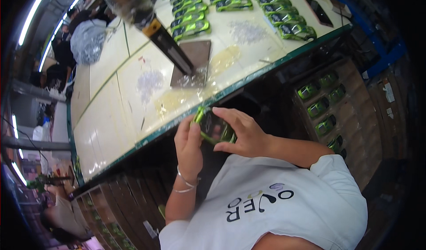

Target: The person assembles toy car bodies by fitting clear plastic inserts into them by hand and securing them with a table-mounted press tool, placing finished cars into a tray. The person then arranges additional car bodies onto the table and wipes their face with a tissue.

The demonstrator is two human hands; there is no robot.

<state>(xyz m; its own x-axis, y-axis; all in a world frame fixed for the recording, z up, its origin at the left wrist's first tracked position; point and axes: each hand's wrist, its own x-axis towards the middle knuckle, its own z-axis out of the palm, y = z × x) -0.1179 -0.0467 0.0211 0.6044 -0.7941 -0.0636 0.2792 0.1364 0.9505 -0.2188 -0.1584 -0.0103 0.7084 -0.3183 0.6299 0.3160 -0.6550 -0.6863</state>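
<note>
Holding a green and black casing [214, 128] between them, both hands sit just off the near green edge of the worktable [115, 112], above the person's lap. Much of the casing is hidden: the right hand [244, 134] covers its right end and top, and the left hand [190, 145] wraps its left end, so only a green rim and a dark glossy middle show. Its exact shape is hard to make out. Its long axis appears to run from upper left to lower right in the view, with the upper left end tilted toward the table edge; which end is the front cannot be told.

The right hand's fingers are curled and clamped over the casing, thumb beneath. The left hand's fingers are closed around the other end, thumb pressed on the green rim. A thin bracelet [185, 184] circles the left wrist.

On the table, rows of matching green and black casings [191, 17] lie in the far part, blurred. A dark flat plate [193, 63] lies nearer, with a black and yellow tool [166, 39] hanging over it, its upper part cut off by the frame. Heaps of small clear parts [151, 81] lie beside the plate. A carton with more green casings [321, 108] stands to the right, partly in shadow
</note>
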